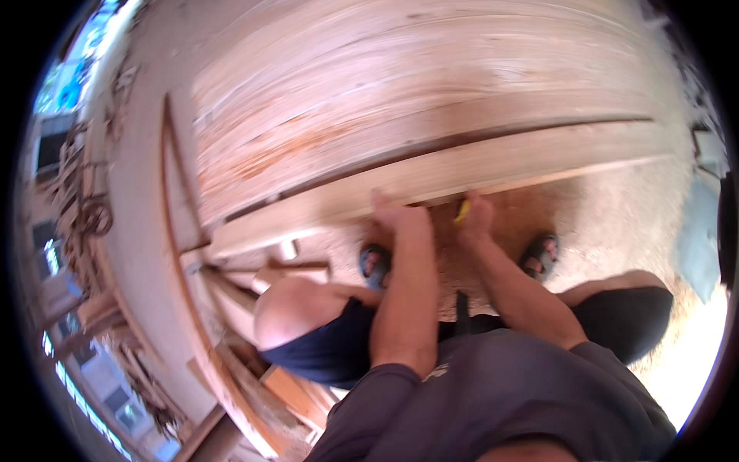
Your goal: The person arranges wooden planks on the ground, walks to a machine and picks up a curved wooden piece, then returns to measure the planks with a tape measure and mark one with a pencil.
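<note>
A long pale wooden plank (431,173) lies across in front of me, alongside a stack of wide boards with a dark gap between. At its near edge is my left hand (392,214), with the thumb up against the plank's face and the other fingers out of sight below the edge. To the right, my right hand (477,218) is closed around a small yellow object (463,211), mostly hidden by the fingers. It is held close to the plank's near edge. Motion blurs both hands.
The stacked wide boards (431,69) fill the far side. A long upright-edged plank (171,208) and wood offcuts (289,269) lie to my left. More scrap timber (92,308) is piled farther left. A grey-blue sheet (697,239) lies at the right. My sandalled feet stand below the plank.
</note>
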A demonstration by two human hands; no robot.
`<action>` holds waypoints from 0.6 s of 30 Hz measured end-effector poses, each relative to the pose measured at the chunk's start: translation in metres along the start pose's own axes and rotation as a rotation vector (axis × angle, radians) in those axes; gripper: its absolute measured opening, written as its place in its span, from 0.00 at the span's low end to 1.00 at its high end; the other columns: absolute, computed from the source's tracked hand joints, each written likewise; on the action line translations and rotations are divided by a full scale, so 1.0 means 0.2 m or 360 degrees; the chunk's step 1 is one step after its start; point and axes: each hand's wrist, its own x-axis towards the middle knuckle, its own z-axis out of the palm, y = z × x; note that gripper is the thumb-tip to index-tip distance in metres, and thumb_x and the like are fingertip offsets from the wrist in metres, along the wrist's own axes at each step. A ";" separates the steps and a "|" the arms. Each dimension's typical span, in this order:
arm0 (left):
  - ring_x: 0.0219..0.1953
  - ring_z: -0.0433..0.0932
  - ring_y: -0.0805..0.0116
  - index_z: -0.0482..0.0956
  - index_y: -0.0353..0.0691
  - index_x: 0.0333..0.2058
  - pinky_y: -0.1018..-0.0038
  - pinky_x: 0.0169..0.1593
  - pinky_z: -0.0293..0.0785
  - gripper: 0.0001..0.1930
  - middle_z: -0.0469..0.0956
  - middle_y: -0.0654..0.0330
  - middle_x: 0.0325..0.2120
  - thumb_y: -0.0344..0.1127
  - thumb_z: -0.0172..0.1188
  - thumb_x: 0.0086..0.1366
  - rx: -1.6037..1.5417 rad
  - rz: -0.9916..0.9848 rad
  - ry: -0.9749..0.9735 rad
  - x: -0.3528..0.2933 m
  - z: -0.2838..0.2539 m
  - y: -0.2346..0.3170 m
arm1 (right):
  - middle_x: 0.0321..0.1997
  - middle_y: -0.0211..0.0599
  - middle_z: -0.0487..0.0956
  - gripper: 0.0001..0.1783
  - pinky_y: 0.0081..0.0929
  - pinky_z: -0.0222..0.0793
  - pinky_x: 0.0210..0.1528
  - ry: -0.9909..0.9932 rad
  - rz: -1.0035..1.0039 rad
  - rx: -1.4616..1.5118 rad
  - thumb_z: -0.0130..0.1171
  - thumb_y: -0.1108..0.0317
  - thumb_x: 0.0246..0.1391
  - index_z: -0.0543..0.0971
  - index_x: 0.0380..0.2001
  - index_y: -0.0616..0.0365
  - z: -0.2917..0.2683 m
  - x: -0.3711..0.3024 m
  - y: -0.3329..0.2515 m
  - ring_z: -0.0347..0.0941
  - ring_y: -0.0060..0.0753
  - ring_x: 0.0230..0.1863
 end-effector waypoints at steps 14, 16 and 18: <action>0.56 0.74 0.51 0.71 0.28 0.55 0.56 0.63 0.67 0.26 0.73 0.46 0.56 0.45 0.40 0.70 0.0987 -0.0330 -0.0186 0.07 0.09 0.05 | 0.40 0.49 0.79 0.25 0.34 0.75 0.33 0.0370 0.0671 -0.0364 0.62 0.62 0.48 0.70 0.47 0.64 0.06 -0.06 -0.10 0.79 0.40 0.33; 0.56 0.74 0.50 0.71 0.27 0.54 0.57 0.62 0.67 0.27 0.73 0.44 0.56 0.47 0.44 0.69 0.1615 0.0297 -0.0354 0.11 0.08 0.08 | 0.43 0.54 0.80 0.27 0.37 0.76 0.39 0.0321 0.0763 -0.0403 0.61 0.61 0.48 0.69 0.49 0.64 0.07 -0.09 -0.17 0.80 0.46 0.39; 0.54 0.75 0.47 0.72 0.25 0.52 0.55 0.59 0.70 0.27 0.74 0.42 0.53 0.46 0.52 0.66 0.2338 0.1606 -0.0351 -0.04 0.04 -0.02 | 0.47 0.58 0.79 0.28 0.40 0.74 0.47 0.0399 0.0779 -0.0565 0.59 0.60 0.49 0.68 0.50 0.64 0.06 -0.10 -0.23 0.79 0.53 0.46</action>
